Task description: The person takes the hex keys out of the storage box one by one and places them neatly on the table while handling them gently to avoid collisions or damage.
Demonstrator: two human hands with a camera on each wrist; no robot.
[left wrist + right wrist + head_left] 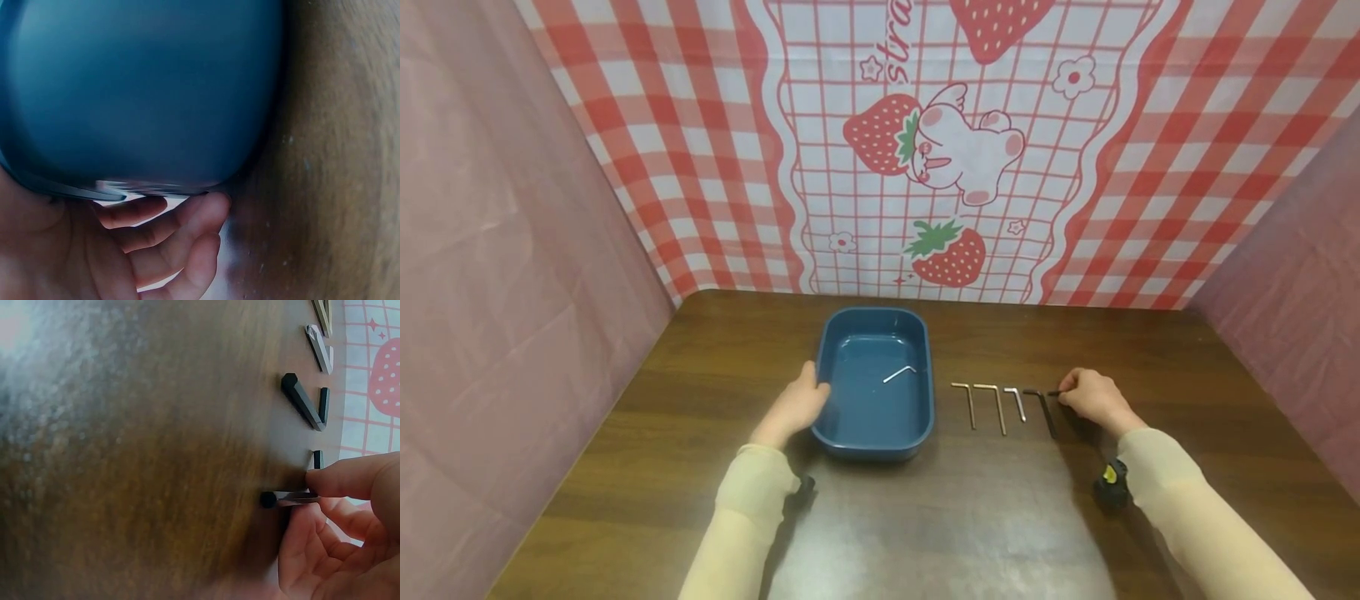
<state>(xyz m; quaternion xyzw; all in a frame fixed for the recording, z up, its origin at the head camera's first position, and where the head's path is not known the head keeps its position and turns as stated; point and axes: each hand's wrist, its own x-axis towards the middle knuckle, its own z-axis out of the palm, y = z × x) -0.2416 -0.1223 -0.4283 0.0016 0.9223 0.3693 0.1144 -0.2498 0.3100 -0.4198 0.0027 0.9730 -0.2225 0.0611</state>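
Observation:
At the left side of a deep blue rectangular tub, my left hand holds the wall, thumb at the rim and fingers bent along the outside. Inside the tub lies a small silver hex key. My right hand pinches a black hex key between thumb and fingertips, at the right end of a row of L-shaped keys. Beside it on the table lies a larger black hex key. Further left come a short silver hex key and two brass-coloured hex keys.
The brown wooden table carries the tub and the row of keys to its right. A red-and-white strawberry-print cloth hangs behind the far edge. Pinkish curtains close off both sides.

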